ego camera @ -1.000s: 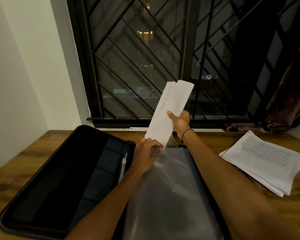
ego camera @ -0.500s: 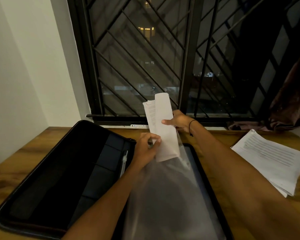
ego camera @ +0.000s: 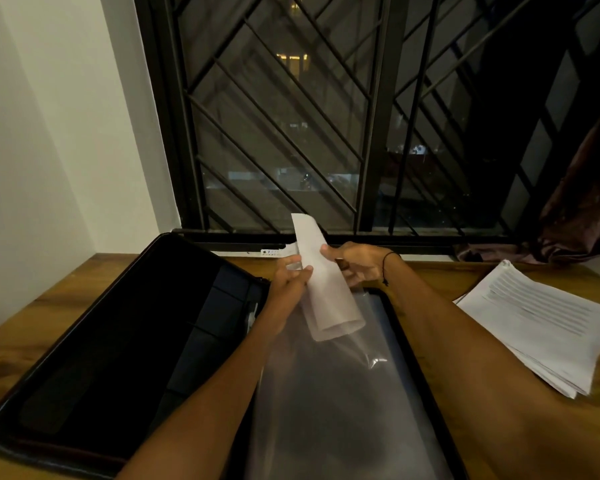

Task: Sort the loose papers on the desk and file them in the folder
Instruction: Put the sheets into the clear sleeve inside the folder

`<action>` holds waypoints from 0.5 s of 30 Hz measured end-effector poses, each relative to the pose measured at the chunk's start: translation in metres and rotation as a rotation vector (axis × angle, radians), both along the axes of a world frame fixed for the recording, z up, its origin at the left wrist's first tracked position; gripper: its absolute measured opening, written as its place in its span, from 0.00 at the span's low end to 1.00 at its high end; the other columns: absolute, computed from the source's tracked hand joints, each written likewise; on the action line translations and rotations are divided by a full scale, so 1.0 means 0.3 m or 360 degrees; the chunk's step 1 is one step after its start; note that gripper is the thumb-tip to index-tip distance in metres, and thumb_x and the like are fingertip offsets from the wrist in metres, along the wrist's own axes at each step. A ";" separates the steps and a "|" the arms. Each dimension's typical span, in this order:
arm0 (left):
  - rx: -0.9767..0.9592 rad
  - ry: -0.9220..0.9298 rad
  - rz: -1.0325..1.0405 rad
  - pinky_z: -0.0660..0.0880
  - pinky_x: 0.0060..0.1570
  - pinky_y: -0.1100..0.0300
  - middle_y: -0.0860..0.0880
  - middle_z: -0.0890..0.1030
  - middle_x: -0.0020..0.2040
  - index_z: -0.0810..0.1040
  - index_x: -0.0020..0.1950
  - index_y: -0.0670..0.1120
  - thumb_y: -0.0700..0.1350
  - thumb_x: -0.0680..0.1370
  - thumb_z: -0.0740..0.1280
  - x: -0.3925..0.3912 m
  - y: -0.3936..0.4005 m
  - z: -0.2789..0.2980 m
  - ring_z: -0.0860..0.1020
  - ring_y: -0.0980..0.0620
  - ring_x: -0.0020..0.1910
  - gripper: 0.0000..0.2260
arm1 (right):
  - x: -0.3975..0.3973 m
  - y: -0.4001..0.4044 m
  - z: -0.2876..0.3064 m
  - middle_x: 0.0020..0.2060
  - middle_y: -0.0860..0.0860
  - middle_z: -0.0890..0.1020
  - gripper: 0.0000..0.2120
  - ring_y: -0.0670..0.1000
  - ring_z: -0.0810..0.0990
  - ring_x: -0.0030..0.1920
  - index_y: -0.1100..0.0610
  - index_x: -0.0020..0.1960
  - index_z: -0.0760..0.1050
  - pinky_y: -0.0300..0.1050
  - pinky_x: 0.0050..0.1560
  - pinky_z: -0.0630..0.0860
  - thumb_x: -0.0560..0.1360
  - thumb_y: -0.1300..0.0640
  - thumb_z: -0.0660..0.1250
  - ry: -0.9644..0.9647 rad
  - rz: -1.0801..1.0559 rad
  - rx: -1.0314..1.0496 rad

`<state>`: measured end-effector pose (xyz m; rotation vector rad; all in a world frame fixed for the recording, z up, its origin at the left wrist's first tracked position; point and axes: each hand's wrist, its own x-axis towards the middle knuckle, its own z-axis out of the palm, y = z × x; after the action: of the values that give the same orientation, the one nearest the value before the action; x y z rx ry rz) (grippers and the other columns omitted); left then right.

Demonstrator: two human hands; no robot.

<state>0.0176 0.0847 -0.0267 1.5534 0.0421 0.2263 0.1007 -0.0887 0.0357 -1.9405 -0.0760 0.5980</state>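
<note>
A black zip folder lies open on the wooden desk, with a clear plastic sleeve on its right half. A curled bundle of white papers stands partly inside the sleeve's top opening, its lower end showing through the plastic. My right hand pinches the bundle's upper right edge between thumb and fingers. At the sleeve's top left edge, beside the papers, my left hand pinches the plastic. A stack of loose printed papers lies on the desk to the right.
A barred window rises directly behind the desk, with a dark curtain bunched at the right. A white wall borders the left. A pen sits in the folder's spine pocket.
The paper bundle has come down from high against the window and slid into the sleeve's opening. My right hand lowered with it; my left hand stayed at the sleeve's top edge.
</note>
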 end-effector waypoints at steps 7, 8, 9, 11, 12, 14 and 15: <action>0.0206 -0.0025 -0.0301 0.74 0.50 0.57 0.51 0.75 0.62 0.67 0.73 0.58 0.50 0.80 0.68 -0.004 -0.038 0.025 0.77 0.52 0.57 0.22 | 0.003 0.106 0.053 0.52 0.59 0.84 0.34 0.59 0.84 0.49 0.57 0.59 0.76 0.53 0.51 0.83 0.70 0.28 0.71 -0.0355 -0.0220 -0.0624; 0.0204 0.0042 -0.0332 0.73 0.49 0.58 0.50 0.74 0.62 0.67 0.73 0.58 0.52 0.79 0.69 -0.007 -0.047 0.024 0.76 0.52 0.57 0.23 | 0.005 0.114 0.052 0.49 0.59 0.84 0.28 0.60 0.85 0.48 0.59 0.56 0.77 0.55 0.51 0.84 0.71 0.35 0.72 -0.0371 -0.0251 -0.0715; 0.0196 0.0077 -0.0361 0.73 0.49 0.58 0.49 0.74 0.63 0.68 0.72 0.58 0.54 0.76 0.70 -0.005 -0.054 0.018 0.76 0.52 0.57 0.25 | 0.007 0.120 0.051 0.46 0.60 0.84 0.22 0.61 0.86 0.46 0.60 0.53 0.77 0.56 0.51 0.84 0.73 0.41 0.72 -0.0380 -0.0271 -0.0795; 0.0176 0.0025 -0.0401 0.74 0.52 0.59 0.48 0.77 0.62 0.72 0.68 0.58 0.54 0.70 0.71 -0.003 -0.054 0.003 0.78 0.49 0.58 0.26 | 0.016 0.127 0.051 0.42 0.60 0.83 0.12 0.61 0.85 0.45 0.62 0.49 0.77 0.56 0.49 0.85 0.77 0.52 0.68 -0.0406 -0.0248 -0.0938; 0.0180 -0.0051 -0.0423 0.76 0.55 0.58 0.48 0.80 0.60 0.75 0.66 0.57 0.53 0.69 0.72 -0.004 -0.049 -0.001 0.79 0.48 0.59 0.25 | 0.031 0.126 0.049 0.42 0.61 0.82 0.10 0.60 0.84 0.42 0.64 0.50 0.77 0.54 0.43 0.85 0.79 0.56 0.65 -0.0425 -0.0256 -0.0959; 0.0259 -0.0200 -0.0430 0.77 0.61 0.53 0.48 0.85 0.55 0.77 0.65 0.54 0.45 0.71 0.74 -0.002 -0.030 -0.013 0.82 0.49 0.59 0.22 | 0.065 0.107 0.034 0.44 0.61 0.81 0.07 0.58 0.81 0.39 0.65 0.54 0.76 0.49 0.33 0.79 0.80 0.62 0.62 -0.0456 -0.0334 -0.0845; 0.0317 -0.0250 -0.0414 0.77 0.63 0.52 0.48 0.86 0.53 0.77 0.65 0.52 0.41 0.73 0.74 -0.001 -0.021 -0.015 0.82 0.51 0.58 0.22 | 0.086 0.091 0.017 0.49 0.61 0.81 0.08 0.58 0.81 0.41 0.65 0.57 0.76 0.49 0.36 0.79 0.80 0.63 0.62 -0.0458 -0.0398 -0.0694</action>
<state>0.0173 0.0784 -0.0311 1.7155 -0.3128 0.1486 0.1265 -0.0616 0.0409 -2.4031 0.1254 0.1714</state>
